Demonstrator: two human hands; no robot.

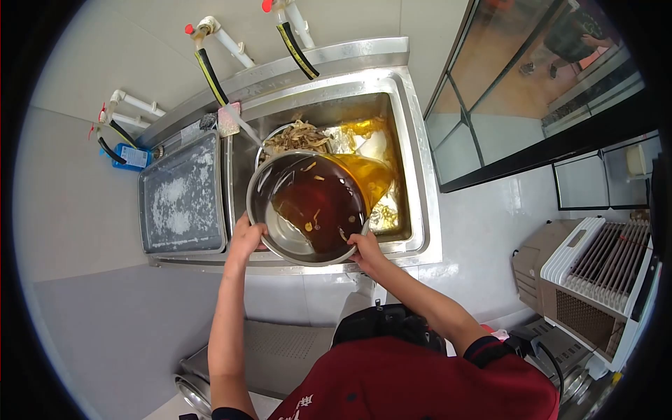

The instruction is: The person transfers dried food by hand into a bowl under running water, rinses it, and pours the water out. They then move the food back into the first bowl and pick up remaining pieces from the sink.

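A large steel bowl (pixel 287 238) is tilted over the sink (pixel 413 175), and dark brown liquid (pixel 318 203) pours out of it into the basin in a yellow-brown sheet. My left hand (pixel 246 238) grips the bowl's left rim. My right hand (pixel 365 250) grips the near right rim. A few small scraps float in the liquid. Behind the bowl, in the sink, sits a strainer of pale shredded pieces (pixel 297 136).
A steel draining board (pixel 183 196) lies left of the sink. Taps with black-and-yellow hoses (pixel 210 73) hang on the wall above. A glass door (pixel 504 91) stands at right, a white fan unit (pixel 602 273) at lower right, steel pots (pixel 192 392) by my feet.
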